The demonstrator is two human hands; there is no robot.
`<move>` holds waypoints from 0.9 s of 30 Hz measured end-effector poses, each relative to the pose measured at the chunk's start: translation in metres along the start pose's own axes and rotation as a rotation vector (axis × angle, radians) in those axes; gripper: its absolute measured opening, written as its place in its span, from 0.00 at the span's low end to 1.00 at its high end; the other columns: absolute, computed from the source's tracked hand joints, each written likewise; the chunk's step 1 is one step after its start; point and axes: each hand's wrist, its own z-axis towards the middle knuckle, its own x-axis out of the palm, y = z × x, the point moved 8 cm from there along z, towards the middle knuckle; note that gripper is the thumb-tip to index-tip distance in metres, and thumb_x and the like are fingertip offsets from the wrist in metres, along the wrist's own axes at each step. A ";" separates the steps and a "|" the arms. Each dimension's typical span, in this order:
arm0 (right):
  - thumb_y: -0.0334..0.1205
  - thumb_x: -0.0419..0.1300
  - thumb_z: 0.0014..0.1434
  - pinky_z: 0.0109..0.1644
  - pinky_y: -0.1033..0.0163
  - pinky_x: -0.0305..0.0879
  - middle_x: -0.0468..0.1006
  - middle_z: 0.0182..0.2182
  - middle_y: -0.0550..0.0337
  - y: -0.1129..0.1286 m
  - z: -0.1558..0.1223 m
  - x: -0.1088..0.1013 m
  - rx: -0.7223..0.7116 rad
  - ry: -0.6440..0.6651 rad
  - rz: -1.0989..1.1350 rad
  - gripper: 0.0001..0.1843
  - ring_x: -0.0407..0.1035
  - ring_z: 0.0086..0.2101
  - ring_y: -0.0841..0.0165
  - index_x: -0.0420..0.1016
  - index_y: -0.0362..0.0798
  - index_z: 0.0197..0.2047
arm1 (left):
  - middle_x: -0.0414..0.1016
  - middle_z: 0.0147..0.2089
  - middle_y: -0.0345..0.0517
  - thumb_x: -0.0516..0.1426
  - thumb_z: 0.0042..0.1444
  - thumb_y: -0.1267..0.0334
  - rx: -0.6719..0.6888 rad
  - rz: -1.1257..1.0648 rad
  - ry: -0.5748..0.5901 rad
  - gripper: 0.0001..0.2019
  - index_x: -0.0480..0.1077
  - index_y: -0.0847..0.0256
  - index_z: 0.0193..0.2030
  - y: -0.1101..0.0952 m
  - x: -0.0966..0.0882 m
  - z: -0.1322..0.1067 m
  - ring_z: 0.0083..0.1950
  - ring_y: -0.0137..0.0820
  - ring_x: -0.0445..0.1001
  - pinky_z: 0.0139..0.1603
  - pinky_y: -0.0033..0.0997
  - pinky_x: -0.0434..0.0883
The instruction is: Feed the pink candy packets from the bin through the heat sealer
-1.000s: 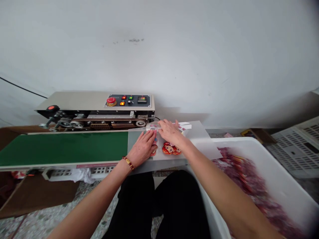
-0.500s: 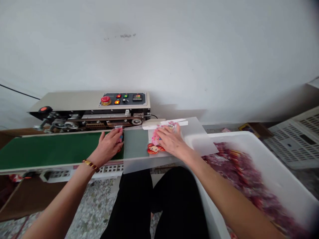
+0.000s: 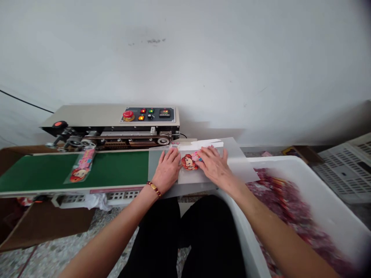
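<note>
My left hand [image 3: 167, 170] lies with its fingers stretched over the left part of a translucent plastic sheet [image 3: 240, 164]. A barcoded packet end [image 3: 174, 145] shows beyond its fingertips; the rest is hidden beneath it. My right hand [image 3: 215, 164] rests flat, fingers spread, partly covering a clear packet [image 3: 189, 161] with a red-haired cartoon figure and pink parts. Whether these are one packet or two I cannot tell. Another such packet [image 3: 84, 162] lies slanted on the green belt [image 3: 121, 168], its upper end close to the sealing machine [image 3: 110, 116].
A white tub [image 3: 286, 162] with many pinkish-red packets stands at the right, near my right forearm. White slotted crates [image 3: 342, 173] are behind it. A cardboard box [image 3: 49, 227] sits below the belt's left end. White strips [image 3: 203, 144] lie along the sheet's back edge.
My left hand has moved right, off the belt and onto the plastic sheet, close to my right hand. A packet now lies uncovered farther left on the belt. My right hand has shifted slightly right.
</note>
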 end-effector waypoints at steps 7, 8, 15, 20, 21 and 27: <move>0.44 0.49 0.71 0.69 0.33 0.48 0.66 0.69 0.49 -0.012 -0.004 0.019 -0.051 0.094 0.143 0.22 0.51 0.70 0.48 0.72 0.51 0.64 | 0.62 0.73 0.59 0.48 0.68 0.66 -0.120 0.048 0.012 0.22 0.64 0.67 0.66 0.008 -0.007 -0.001 0.76 0.46 0.58 0.77 0.60 0.53; 0.45 0.49 0.71 0.70 0.33 0.48 0.66 0.69 0.50 -0.013 -0.004 0.019 -0.065 0.087 0.162 0.22 0.51 0.70 0.49 0.72 0.51 0.63 | 0.62 0.73 0.59 0.48 0.68 0.66 -0.114 0.045 0.011 0.22 0.65 0.66 0.66 0.012 -0.007 -0.003 0.76 0.46 0.58 0.77 0.60 0.53; 0.41 0.49 0.73 0.73 0.30 0.35 0.68 0.68 0.52 0.036 0.020 0.018 -0.236 0.116 0.259 0.20 0.54 0.70 0.55 0.74 0.52 0.61 | 0.67 0.69 0.63 0.50 0.68 0.64 -0.182 0.094 -0.039 0.18 0.68 0.65 0.61 0.077 -0.026 -0.036 0.73 0.51 0.63 0.73 0.69 0.55; 0.35 0.50 0.71 0.73 0.27 0.31 0.65 0.70 0.54 0.072 0.038 0.017 -0.355 0.196 0.370 0.21 0.47 0.72 0.56 0.73 0.52 0.63 | 0.72 0.67 0.57 0.47 0.70 0.64 -0.165 0.100 -0.126 0.16 0.69 0.58 0.59 0.081 -0.049 -0.036 0.69 0.48 0.69 0.76 0.69 0.50; 0.35 0.50 0.70 0.72 0.26 0.32 0.65 0.70 0.55 0.067 0.036 0.015 -0.340 0.172 0.388 0.22 0.48 0.72 0.56 0.71 0.53 0.64 | 0.71 0.67 0.55 0.46 0.70 0.65 -0.084 0.060 -0.107 0.17 0.69 0.57 0.60 0.068 -0.046 -0.030 0.71 0.44 0.67 0.77 0.61 0.52; 0.44 0.48 0.72 0.71 0.26 0.36 0.72 0.65 0.52 -0.004 -0.002 0.006 -0.129 0.015 0.296 0.20 0.55 0.69 0.51 0.76 0.53 0.59 | 0.61 0.74 0.56 0.51 0.67 0.66 0.182 -0.033 0.067 0.22 0.64 0.61 0.67 0.006 -0.006 -0.003 0.77 0.44 0.56 0.76 0.55 0.58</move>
